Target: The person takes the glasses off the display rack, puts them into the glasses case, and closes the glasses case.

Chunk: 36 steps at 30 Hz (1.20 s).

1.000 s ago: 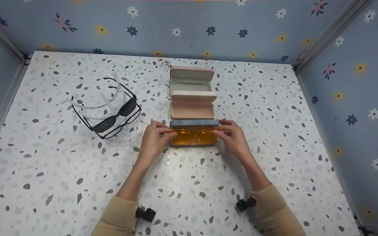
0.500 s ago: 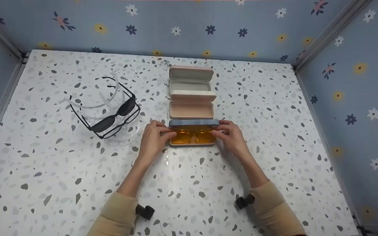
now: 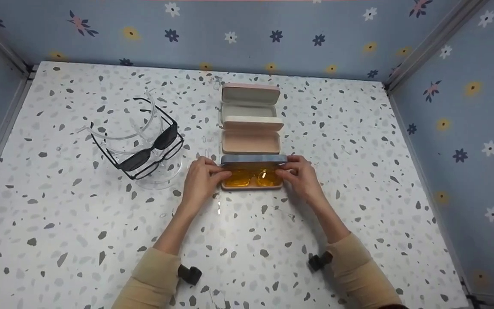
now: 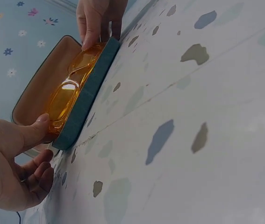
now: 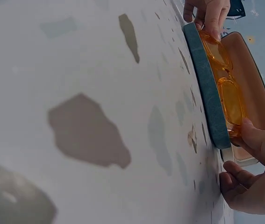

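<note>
Glasses with clear orange frames and lenses (image 3: 237, 177) sit within an open blue eyeglass case (image 3: 254, 159), whose lining is pinkish tan. My left hand (image 3: 199, 179) pinches their left end, its thumb (image 4: 38, 125) on the frame's edge in the left wrist view. At the opposite end my right hand (image 3: 305, 178) pinches the frame the same way, thumb (image 5: 249, 130) against the orange rim. Fingers of both hands reach down beside the case's ends. The temples of the glasses are hidden behind the lenses.
Directly behind stand two more open cases, one with a pink lining (image 3: 251, 142) and one with a grey-white lining (image 3: 250, 94). To the left, black-framed glasses (image 3: 134, 161) lie over clear-framed eyewear (image 3: 161, 182). Flowered panels (image 3: 247, 38) border the speckled table (image 3: 264, 240).
The orange glasses have tipped slightly back in the case, and a bright glint now shows on the right lens. Both hands keep their places. The head view has shifted a little.
</note>
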Motion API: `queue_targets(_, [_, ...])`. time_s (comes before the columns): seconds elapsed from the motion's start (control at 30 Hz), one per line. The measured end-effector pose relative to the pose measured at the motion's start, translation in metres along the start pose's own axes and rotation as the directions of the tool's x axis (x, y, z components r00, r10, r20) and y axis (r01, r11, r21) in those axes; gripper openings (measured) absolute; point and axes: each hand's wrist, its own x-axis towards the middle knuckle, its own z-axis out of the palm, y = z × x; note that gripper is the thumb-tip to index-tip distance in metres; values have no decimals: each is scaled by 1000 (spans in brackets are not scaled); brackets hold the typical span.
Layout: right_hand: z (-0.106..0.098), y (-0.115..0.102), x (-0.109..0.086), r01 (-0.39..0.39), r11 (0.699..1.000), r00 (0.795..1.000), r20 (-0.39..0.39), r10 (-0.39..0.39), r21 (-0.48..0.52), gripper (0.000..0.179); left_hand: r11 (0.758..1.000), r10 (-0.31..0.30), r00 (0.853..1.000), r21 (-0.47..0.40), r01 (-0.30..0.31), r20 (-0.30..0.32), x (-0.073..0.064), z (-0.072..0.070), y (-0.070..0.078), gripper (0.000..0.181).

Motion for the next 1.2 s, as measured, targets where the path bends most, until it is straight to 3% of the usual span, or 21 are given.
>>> queue_targets(0.23, [2,3,2,17,1000,1000,-8,-17,-18,18,1000,4,1000,6,-4,-7,1,2,-3,30])
queue_targets(0.6, [6,3,4,36,998,997,-68,-40,-57,17,1000,1,997,-25,-3,-78,0,4,-4,29])
queue_targets(1.0, [3,8,-3,65,998,985,-164,-62,18,16,999,-13,997,-40,10,-78,-3,1,-4,30])
queue_targets(1.2, [-7,11,-9,18,998,988,-156,-10,52,27,999,-25,996,-48,21,-87,-4,-7,-5,31])
